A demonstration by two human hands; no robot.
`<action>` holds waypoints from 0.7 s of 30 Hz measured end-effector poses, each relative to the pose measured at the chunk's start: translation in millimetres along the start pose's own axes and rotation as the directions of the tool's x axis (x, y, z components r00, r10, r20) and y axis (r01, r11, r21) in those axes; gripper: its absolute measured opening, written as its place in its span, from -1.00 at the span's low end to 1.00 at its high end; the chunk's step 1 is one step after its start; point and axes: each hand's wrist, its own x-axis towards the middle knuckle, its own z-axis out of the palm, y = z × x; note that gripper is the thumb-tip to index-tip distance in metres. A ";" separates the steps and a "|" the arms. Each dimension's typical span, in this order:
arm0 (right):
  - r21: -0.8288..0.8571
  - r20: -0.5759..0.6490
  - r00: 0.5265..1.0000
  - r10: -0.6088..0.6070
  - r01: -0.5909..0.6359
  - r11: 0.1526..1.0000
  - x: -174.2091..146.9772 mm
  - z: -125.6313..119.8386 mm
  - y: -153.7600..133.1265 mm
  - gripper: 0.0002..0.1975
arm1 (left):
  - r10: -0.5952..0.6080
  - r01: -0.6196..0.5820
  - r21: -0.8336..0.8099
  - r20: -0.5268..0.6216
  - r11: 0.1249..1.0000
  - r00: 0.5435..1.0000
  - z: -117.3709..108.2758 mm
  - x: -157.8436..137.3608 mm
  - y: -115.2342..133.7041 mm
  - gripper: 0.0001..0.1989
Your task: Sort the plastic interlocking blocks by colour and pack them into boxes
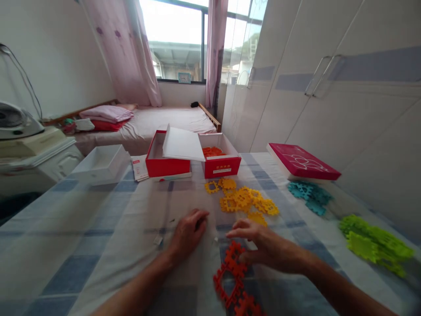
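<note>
My left hand (190, 229) rests on the checked cloth with its fingers loosely curled in, and I see nothing in it. My right hand (265, 243) hovers at the near side, fingers stretched and apart from the thumb. Its thumb is over or touching the edge of an orange-red interlocking plastic piece (234, 258); which of the two I cannot tell. Below that piece lie a red piece with an open middle (221, 281) and another orange-red piece (246, 306), partly cut off by the frame. Yellow interlocking pieces (243, 197) are heaped just beyond my right fingers.
Red boxes (167, 166) stand at the back, a white lid (182, 145) leaning across them; orange pieces (212, 152) sit inside one. A white box (101, 162) is far left. Right are a crimson box lid (302, 162), teal pieces (309, 195) and lime-green pieces (375, 241).
</note>
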 end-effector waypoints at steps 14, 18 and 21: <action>0.490 0.042 0.981 0.188 -0.184 0.852 -42.5 0.4 -5.8 -0.89 | -0.015 0.005 0.053 0.173 0.999 0.985 -15.0 14.0 18.9 -0.75; 0.328 0.040 0.983 0.180 -0.183 0.927 -61.3 27.3 -22.0 -0.93 | -0.034 0.030 0.069 0.057 0.997 0.998 0.0 32.7 23.8 -0.75; 0.206 -0.070 0.995 0.074 -0.058 0.977 -65.3 49.1 -22.7 -0.85 | -0.048 0.049 0.060 -0.018 0.997 0.999 15.3 48.4 28.1 -0.74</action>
